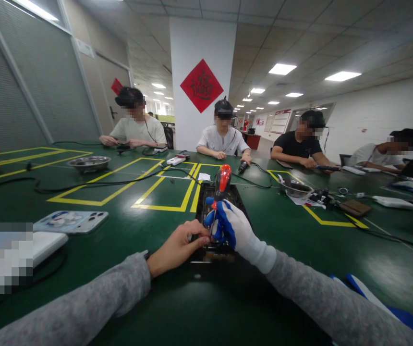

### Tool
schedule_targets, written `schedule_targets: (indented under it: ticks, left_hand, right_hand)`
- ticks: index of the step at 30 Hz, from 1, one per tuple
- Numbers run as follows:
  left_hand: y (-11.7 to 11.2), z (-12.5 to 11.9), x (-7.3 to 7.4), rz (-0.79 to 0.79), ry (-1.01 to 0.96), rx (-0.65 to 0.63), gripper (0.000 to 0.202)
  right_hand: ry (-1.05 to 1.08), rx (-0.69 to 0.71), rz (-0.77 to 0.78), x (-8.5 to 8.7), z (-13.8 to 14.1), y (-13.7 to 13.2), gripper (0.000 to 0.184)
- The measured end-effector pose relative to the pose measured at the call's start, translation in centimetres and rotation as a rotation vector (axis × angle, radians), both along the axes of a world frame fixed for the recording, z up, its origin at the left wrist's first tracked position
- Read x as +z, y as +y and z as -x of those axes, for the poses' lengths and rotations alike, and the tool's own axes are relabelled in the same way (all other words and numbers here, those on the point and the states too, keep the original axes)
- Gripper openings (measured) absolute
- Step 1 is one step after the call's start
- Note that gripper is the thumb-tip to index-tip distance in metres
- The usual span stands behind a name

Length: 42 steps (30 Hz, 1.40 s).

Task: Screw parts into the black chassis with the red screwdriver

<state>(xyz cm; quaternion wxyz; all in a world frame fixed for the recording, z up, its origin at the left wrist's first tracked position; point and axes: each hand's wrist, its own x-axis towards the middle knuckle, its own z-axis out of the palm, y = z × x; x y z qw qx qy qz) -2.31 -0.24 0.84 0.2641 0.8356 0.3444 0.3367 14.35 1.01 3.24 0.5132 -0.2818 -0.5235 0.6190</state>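
Note:
A black flat device [224, 197] lies on the green table [127, 240] straight ahead of me. My right hand [233, 229], in a white glove with blue fingers, is closed round a screwdriver with a red and black handle [222, 181]; it stands nearly upright with its tip down on the device. My bare left hand [177, 247] rests at the device's near left edge, fingers curled and pinched against it. What the fingertips press on is hidden.
A white tray of small parts [70, 221] lies at the left, with a white flat object [44, 244] nearer me. Metal bowls [88, 163] [295, 188], black cables [84, 185] and yellow floor-style markings [163, 192] cross the table. Several other people sit along the far side.

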Motion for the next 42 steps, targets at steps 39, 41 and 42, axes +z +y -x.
schedule_targets:
  ticks: [39, 41, 42]
  left_hand:
    - [0.0, 0.03, -0.39, -0.006, 0.016, -0.03, 0.027]
    - [-0.2, 0.06, -0.26, -0.023, 0.014, 0.021, 0.031]
    - [-0.31, 0.07, -0.18, -0.035, 0.009, 0.052, 0.034]
  right_hand:
    - [0.002, 0.017, -0.017, -0.51, 0.02, 0.05, 0.044]
    - [0.012, 0.005, -0.017, -0.54, -0.01, 0.04, 0.044]
    - [0.018, 0.002, -0.013, -0.55, -0.03, 0.04, 0.043]
